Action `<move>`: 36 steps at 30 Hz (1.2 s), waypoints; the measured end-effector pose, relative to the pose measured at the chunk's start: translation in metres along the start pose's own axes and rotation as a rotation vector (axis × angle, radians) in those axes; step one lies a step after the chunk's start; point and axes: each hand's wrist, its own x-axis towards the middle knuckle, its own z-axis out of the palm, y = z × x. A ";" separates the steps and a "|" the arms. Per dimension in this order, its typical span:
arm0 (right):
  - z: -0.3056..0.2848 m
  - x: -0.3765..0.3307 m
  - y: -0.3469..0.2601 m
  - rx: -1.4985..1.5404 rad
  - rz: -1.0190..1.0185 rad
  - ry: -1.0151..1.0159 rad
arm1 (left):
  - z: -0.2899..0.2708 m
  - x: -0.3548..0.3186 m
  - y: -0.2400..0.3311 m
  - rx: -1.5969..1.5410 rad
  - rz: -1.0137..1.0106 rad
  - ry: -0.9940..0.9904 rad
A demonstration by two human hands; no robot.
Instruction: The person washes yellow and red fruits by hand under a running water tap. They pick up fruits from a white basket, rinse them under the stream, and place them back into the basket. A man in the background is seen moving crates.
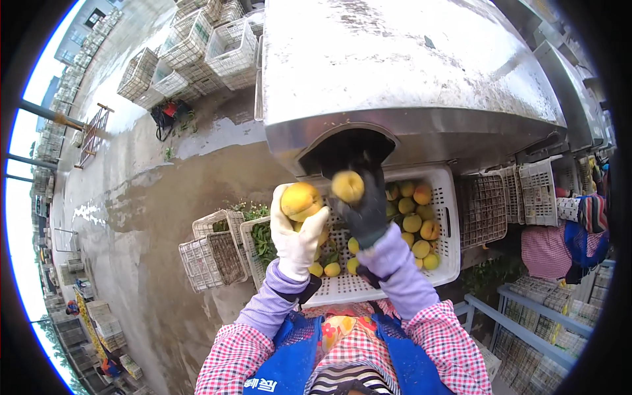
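Note:
My left hand [296, 237], in a white glove, is raised and grips a yellow-orange peach [300, 200]. My right hand [366, 209], in a dark glove, holds a second yellow peach [347, 186] up at the dark round opening [347, 149] of a big metal machine [401, 66]. Below both hands stands a white plastic crate [449, 217] with several yellow peaches [417, 224] and a few leaves in it.
Empty white crates [212, 253] sit on the wet concrete floor at the left, one with green leaves. More stacked crates [197, 46] stand far back. Other crates [510, 201] and a metal shelf [526, 329] are at the right, beside cloth bags.

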 end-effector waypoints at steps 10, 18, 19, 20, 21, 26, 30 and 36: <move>0.063 0.042 0.061 -0.565 -0.073 0.091 | -0.050 -0.031 -0.044 -0.075 -0.148 0.058; 0.033 0.081 0.051 -0.769 0.025 -0.692 | -0.044 -0.017 -0.023 -0.107 -0.113 -0.005; 0.023 0.081 0.039 -0.761 0.006 -0.812 | -0.043 -0.013 -0.017 -0.105 -0.095 -0.024; 0.015 0.075 0.032 -0.669 0.038 -0.790 | -0.041 -0.010 -0.011 -0.037 -0.062 -0.064; 0.011 0.066 0.030 -0.469 0.146 -0.657 | -0.039 -0.007 -0.009 -0.060 -0.071 -0.102; -0.005 -0.015 -0.016 0.229 -0.008 -0.362 | -0.050 -0.002 -0.021 -0.164 -0.163 -0.340; -0.012 -0.034 -0.013 0.056 -0.048 -0.301 | -0.050 -0.001 -0.034 -0.364 -0.548 -0.523; 0.003 -0.019 -0.012 -0.097 -0.038 0.034 | -0.046 0.031 -0.053 -0.251 -0.411 -0.649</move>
